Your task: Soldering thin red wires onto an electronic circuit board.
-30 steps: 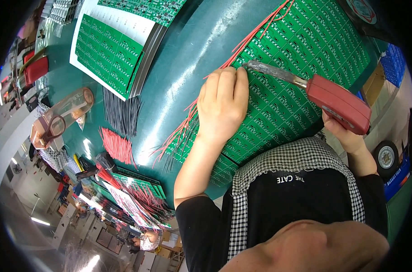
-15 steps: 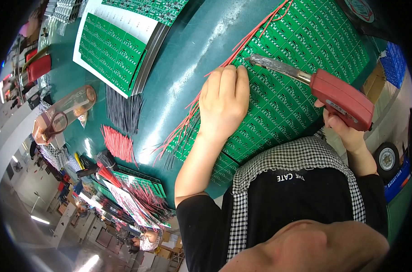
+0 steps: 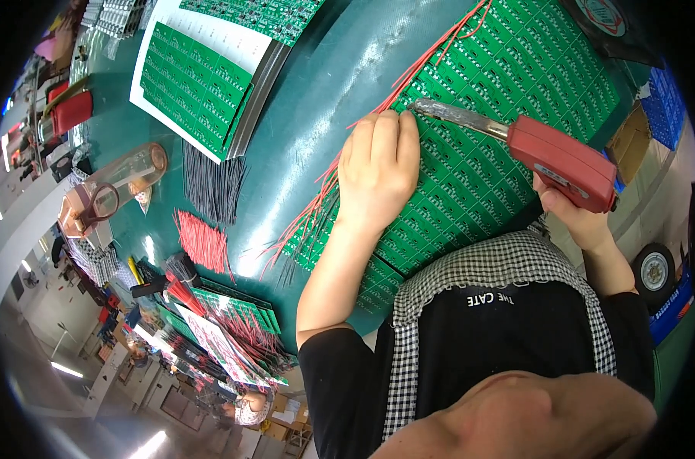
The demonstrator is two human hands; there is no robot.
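Observation:
A sheet of green circuit boards (image 3: pixel 500 122) lies in front of me on the table. My left hand (image 3: pixel 379 168) rests on its left part, fingers bent and pressed together; the fingertips are curled under, so what they pinch is hidden. Red wires (image 3: pixel 431 55) run along the sheet's far edge, and more red and black wires (image 3: pixel 305 222) come out beside that hand's wrist. My right hand (image 3: pixel 573 210) grips a red soldering gun (image 3: pixel 561 162) from below. Its metal tip (image 3: pixel 418 105) is at the sheet, close beside my left fingertips.
At the far left stands a stack of boards (image 3: pixel 198 92) with white paper. Below it lie bundles of black wires (image 3: pixel 213 183) and red wires (image 3: pixel 203 243). A clear bottle (image 3: pixel 125 180) is further left. Wired boards (image 3: pixel 232 336) sit at the near left, a dark round stand (image 3: pixel 607 27) at far right.
My right hand has shifted the soldering gun slightly left, bringing its tip closer to my left fingertips. My left hand stays almost in place.

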